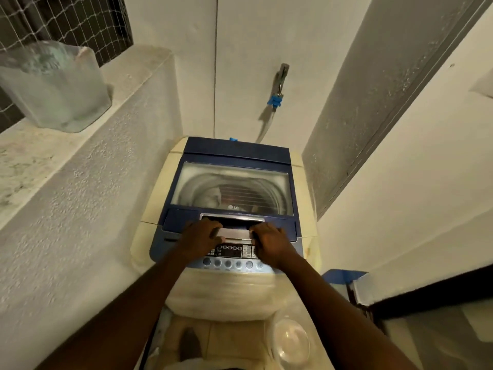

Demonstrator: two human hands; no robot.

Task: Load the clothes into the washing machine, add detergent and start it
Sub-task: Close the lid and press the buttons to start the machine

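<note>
A person's left hand (pixel 200 237) and right hand (pixel 269 243), fingers (pixel 213 227) hooked into the handle (pixel 231 225), grip the closed lid (pixel 232 189) of the washing machine (pixel 229 287), whose glass could slam if they slip.

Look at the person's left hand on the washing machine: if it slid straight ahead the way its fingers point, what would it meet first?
Probably the lid handle recess that the left hand already reaches, then the lid window.

Both hands (pixel 202 236) on closed washer lid (pixel 232 188)
</note>
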